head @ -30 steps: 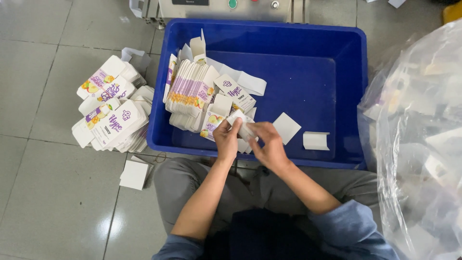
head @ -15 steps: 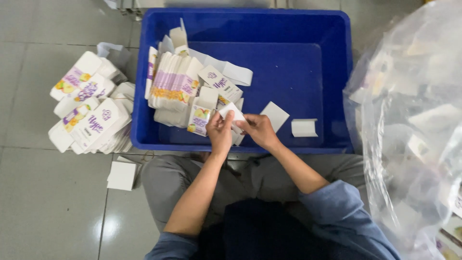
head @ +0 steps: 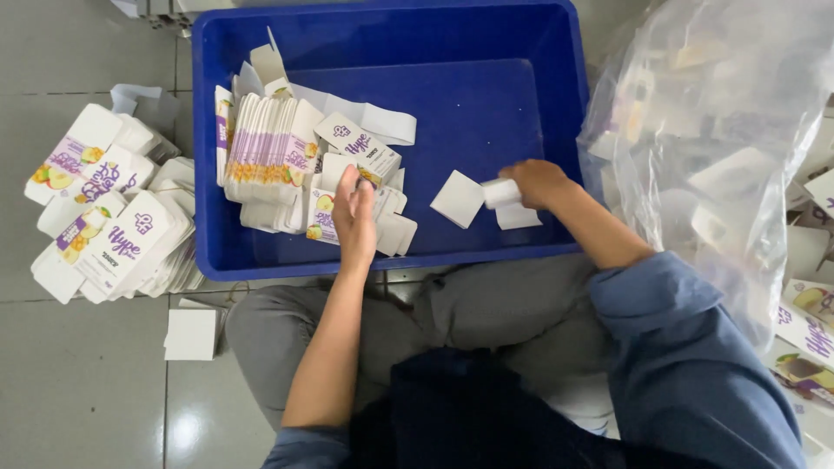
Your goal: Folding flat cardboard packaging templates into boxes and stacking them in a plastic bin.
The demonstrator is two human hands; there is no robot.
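Note:
My left hand [head: 354,215] hovers with fingers apart over the flat white cartons with purple and fruit print [head: 278,156] stacked in the left part of the blue plastic bin [head: 486,35]. It holds nothing that I can see. My right hand [head: 537,181] is over the bin's right part, closed on a small white folded paper piece [head: 501,193]. Just below it lies a white paper piece [head: 519,217], and a white square card [head: 458,199] lies to its left on the bin floor.
A heap of the same printed cartons [head: 104,217] lies on the tiled floor left of the bin. A white card [head: 191,333] lies by my left knee. A large clear plastic bag [head: 721,156] full of cartons stands at the right.
My hands were together on a white piece near the bin's front. They have parted: my right hand moved right with a white piece, my left hand stayed over the cartons. The camera view shifted right.

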